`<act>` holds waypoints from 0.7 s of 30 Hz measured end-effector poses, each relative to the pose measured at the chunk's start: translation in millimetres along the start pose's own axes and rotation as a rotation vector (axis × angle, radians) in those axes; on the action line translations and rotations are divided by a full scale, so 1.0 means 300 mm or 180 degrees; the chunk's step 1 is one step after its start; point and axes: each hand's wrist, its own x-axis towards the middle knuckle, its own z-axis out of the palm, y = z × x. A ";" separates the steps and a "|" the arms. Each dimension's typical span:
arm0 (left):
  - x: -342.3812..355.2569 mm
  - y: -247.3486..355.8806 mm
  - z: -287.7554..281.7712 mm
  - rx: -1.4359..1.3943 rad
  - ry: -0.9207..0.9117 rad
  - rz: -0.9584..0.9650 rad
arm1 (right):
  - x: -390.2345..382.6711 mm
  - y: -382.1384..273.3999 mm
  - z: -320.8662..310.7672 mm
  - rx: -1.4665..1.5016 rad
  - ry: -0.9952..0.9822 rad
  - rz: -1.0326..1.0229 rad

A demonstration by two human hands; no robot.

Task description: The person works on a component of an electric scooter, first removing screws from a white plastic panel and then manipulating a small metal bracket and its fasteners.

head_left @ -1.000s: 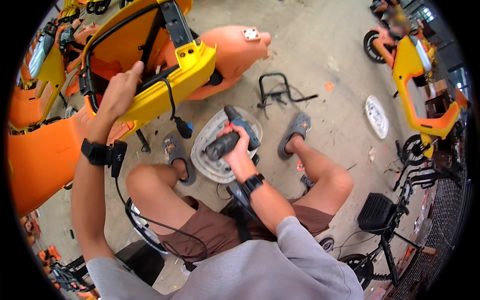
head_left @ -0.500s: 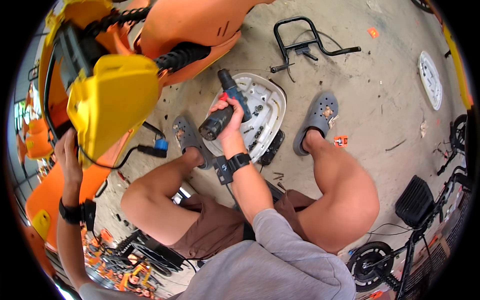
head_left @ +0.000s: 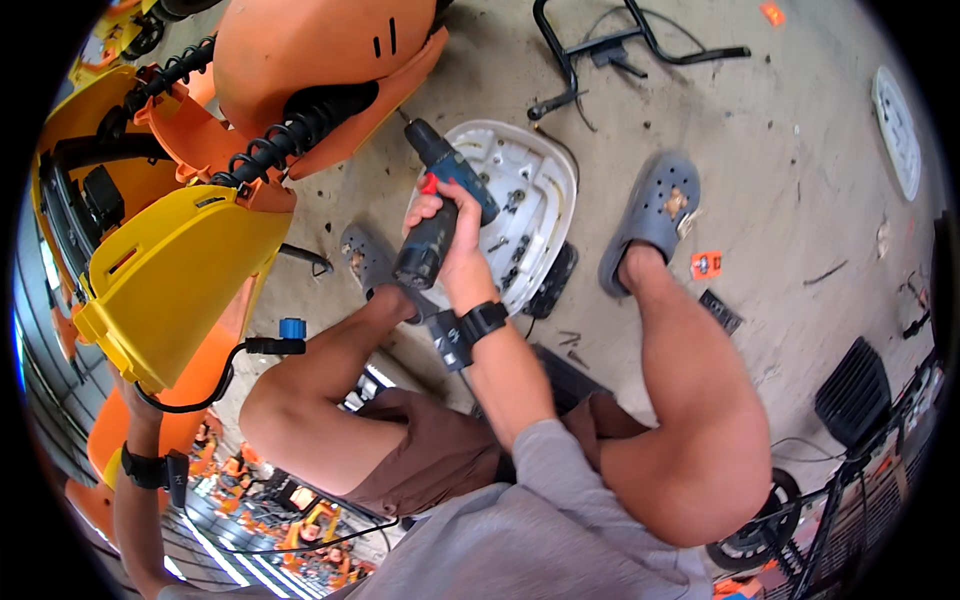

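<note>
My right hand (head_left: 452,225) is closed round the grip of a cordless drill (head_left: 440,160), which has a dark body and a red switch. Its thin bit points up and left, apart from the orange body panel (head_left: 310,50). Below the drill a white plastic tray-like cover (head_left: 548,190) lies on the floor, holding several small screws and dark parts. On the left, my left hand (head_left: 140,402) is at the lower edge of a yellow panel (head_left: 190,290), its fingers mostly hidden behind it. A black cable with a blue connector (head_left: 292,328) hangs beside that panel.
A black spring shock absorber (head_left: 275,150) joins the orange and yellow parts. A black tubular frame (head_left: 600,45) lies at the far side. My feet in grey clogs (head_left: 655,215) flank the white cover. Another white panel (head_left: 897,135) and a black bike-like frame (head_left: 850,455) are at right.
The yellow panel and my left hand now appear lower, with the hand more hidden. The drill has swung slightly up and left, and its bit shows. The whole view has shifted a little.
</note>
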 end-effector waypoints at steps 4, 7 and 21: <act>0.029 -0.037 -0.085 0.1723 -0.0372 0.1276 | 0.016 -0.031 -0.034 0.0217 -0.0102 0.0367; 0.023 -0.096 -0.163 0.2099 -0.0511 0.1187 | 0.019 -0.041 -0.029 -0.0019 0.0037 0.0214; 0.076 -0.099 -0.208 0.2572 -0.0248 0.1972 | 0.042 -0.050 -0.057 -0.0159 0.0019 0.0146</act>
